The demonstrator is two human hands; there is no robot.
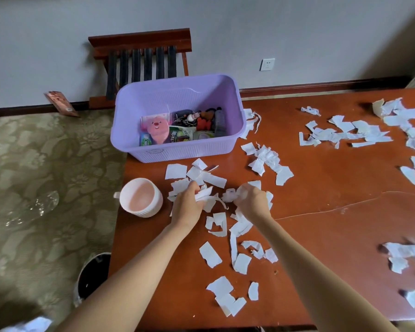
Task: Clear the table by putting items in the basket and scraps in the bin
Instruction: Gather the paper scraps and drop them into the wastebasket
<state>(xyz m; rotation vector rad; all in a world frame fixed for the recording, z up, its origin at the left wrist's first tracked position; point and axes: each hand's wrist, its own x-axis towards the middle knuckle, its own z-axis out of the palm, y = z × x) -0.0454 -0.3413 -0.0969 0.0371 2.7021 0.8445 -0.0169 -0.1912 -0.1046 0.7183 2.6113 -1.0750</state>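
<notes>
Scraps gathered at centre frame
Paper scraps (204, 193) are clutched in the curled left hand (187, 204) and right hand (252, 202), just below the purple basket (177, 153). Loose pieces are best bunched tight so none is dropped.

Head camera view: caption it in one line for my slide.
Left hand and right hand gather paper scraps beside the purple basket.

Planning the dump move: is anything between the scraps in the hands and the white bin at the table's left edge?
Nothing visible. The left hand and right hand grip scraps just right of the white bin; only bare table lies between. The purple basket sits behind, off that path.
</notes>
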